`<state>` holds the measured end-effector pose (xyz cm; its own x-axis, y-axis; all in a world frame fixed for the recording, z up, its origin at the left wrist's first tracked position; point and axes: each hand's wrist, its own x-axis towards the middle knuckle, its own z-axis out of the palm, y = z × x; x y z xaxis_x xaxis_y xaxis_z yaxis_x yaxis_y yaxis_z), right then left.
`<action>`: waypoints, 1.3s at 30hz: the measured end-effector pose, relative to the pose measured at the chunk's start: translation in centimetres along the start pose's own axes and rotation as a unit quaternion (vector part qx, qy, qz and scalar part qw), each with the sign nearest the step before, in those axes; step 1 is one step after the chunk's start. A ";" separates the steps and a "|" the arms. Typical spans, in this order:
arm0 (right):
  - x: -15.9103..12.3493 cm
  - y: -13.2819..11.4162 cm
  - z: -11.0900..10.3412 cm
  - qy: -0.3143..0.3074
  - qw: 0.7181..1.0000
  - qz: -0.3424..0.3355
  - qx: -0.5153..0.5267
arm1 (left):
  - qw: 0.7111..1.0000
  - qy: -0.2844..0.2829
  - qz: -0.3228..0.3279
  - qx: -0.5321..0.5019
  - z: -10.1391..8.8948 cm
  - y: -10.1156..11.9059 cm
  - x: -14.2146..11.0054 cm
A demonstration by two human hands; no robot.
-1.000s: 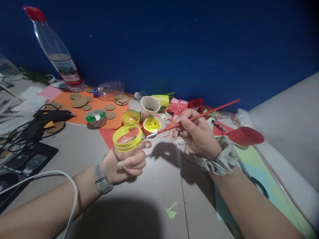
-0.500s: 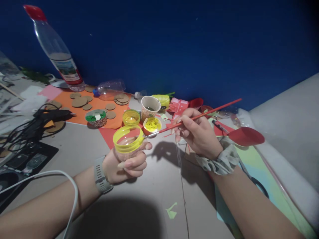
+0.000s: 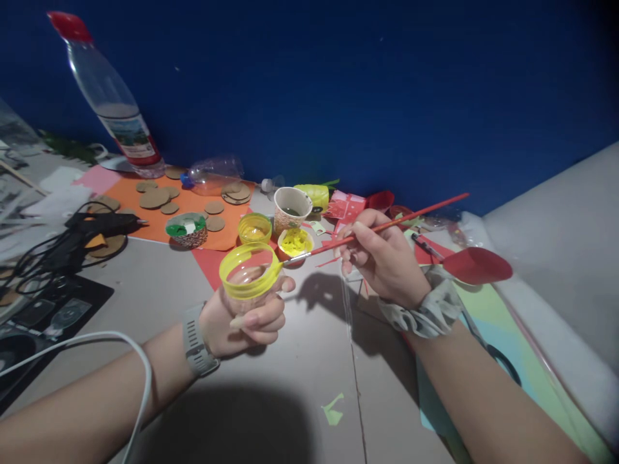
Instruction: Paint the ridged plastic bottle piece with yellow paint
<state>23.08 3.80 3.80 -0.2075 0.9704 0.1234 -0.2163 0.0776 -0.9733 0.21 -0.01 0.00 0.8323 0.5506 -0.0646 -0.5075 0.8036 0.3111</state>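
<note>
My left hand (image 3: 244, 319) is closed around a clear cut bottle piece with a yellow-painted rim (image 3: 247, 274), held upright above the table. My right hand (image 3: 382, 258) pinches a red-handled paintbrush (image 3: 387, 225). The brush tip rests against the right side of the yellow rim. Just behind the tip sits a small dish of yellow paint (image 3: 294, 243). A grey watch is on my left wrist and a patterned scrunchie on my right.
Behind stand a paper cup (image 3: 291, 209), a second yellow-rimmed piece (image 3: 255, 227), a bowl of green bits (image 3: 186, 230), cardboard discs on orange paper (image 3: 159, 196), a tall bottle with a red cap (image 3: 109, 96) and a glue gun (image 3: 104, 224). A red paper shape (image 3: 476, 265) lies right.
The brush tip has edged along the rim and the bottle piece has turned slightly in my left hand. Both arms stay almost where they were.
</note>
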 end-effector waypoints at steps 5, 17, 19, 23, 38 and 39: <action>0.1 0.0 0.0 -0.001 1.000 -0.009 -0.009 | 1.000 -0.008 -0.003 -0.001 -0.1 0.0 0.0; 0.1 0.0 0.1 -0.015 0.999 -0.016 0.040 | 0.999 -0.029 -0.019 0.011 -0.5 0.0 0.1; 0.0 0.0 0.2 -0.017 0.999 -0.019 0.043 | 0.999 -0.029 -0.021 0.014 -0.5 0.0 0.0; 0.1 0.0 0.0 -0.004 0.999 -0.022 0.029 | 0.999 -0.030 -0.021 0.010 -0.4 0.0 0.0; -0.4 -0.9 0.7 -0.055 0.998 -0.019 0.015 | 1.000 0.021 0.018 -0.009 -0.7 -0.1 -0.1; -0.5 -0.7 0.9 -0.056 0.998 -0.016 0.015 | 1.000 0.022 0.021 -0.009 -0.7 -0.2 -0.1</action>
<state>22.52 3.08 4.64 -0.3057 0.9355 0.1770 -0.2519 0.0998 -0.9626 0.07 -0.05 -0.72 0.7995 0.5935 -0.0925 -0.5465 0.7827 0.2979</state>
